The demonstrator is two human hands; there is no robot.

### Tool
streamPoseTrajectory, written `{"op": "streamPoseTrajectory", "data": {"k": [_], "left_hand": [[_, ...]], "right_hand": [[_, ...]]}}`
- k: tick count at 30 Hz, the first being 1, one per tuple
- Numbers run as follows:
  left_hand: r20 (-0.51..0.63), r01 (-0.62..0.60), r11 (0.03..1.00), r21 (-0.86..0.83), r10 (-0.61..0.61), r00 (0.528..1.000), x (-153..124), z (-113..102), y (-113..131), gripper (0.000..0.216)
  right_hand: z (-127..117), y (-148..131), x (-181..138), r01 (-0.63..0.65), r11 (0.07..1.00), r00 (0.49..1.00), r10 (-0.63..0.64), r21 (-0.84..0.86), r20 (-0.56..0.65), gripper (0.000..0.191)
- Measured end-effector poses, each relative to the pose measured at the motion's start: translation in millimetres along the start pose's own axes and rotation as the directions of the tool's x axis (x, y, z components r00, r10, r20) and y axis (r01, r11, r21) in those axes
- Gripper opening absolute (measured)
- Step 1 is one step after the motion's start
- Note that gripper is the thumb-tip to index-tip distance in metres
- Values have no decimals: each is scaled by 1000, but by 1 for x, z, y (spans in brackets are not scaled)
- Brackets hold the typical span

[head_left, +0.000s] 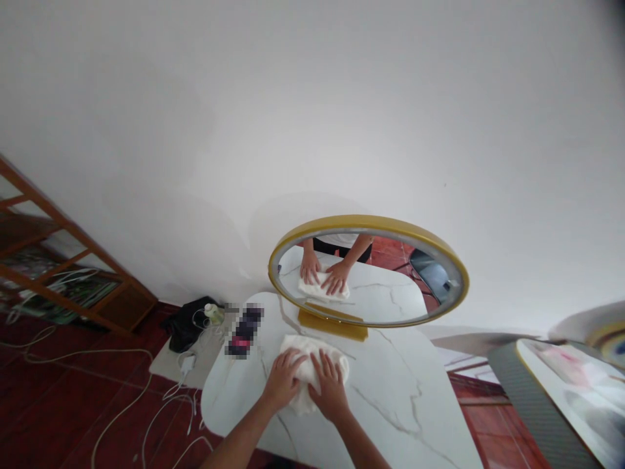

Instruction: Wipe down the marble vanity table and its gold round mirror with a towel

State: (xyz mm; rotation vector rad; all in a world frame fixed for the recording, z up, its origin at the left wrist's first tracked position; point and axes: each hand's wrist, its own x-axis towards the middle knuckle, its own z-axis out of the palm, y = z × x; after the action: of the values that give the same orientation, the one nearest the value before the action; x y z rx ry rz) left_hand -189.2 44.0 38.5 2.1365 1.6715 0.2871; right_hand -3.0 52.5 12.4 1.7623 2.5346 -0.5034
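Both grips (283,382) (331,391) palm-down on cloth (306,373)

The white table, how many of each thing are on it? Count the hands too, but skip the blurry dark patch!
Hands: 2, a left hand and a right hand, both on the cloth
White cloth: 1
Gold-rimmed mirror: 1
Total on the white table: 4

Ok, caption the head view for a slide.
Left hand and right hand on a white cloth atop a marbled table, before a gold-rimmed mirror.
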Motion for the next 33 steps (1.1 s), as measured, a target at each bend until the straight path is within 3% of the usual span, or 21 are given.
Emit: {"op": "streamPoseTrajectory", "data": {"k": [6, 11, 15, 20, 27, 33], "left_hand": [[115, -152, 987, -49, 157, 981, -73, 21, -15, 72], [123, -148, 988, 34, 143, 982, -88, 38, -30, 72], [-56, -8, 980, 201, 20, 998, -66, 37, -38, 73], [-248, 206, 936, 286, -136, 959, -18, 9, -47, 69], [-250, 372, 884, 283, -307, 919, 51, -17, -59, 65], [-264, 385, 878, 286, -314, 912, 85, -17, -71, 60]], "right_hand": [[37, 12, -72, 216, 976, 976, -215, 28, -29, 83], [33, 5, -79, 271, 958, 957, -279, 99, 85, 91], [18, -13, -55, 236, 962, 962, -251, 140, 106, 86], [5, -44, -11, 125, 966, 976, -160, 226, 144, 88], [-5, -75, 53, 42, 963, 940, -128, 267, 316, 109], [-6, -80, 84, 12, 959, 953, -97, 282, 287, 115]]}}
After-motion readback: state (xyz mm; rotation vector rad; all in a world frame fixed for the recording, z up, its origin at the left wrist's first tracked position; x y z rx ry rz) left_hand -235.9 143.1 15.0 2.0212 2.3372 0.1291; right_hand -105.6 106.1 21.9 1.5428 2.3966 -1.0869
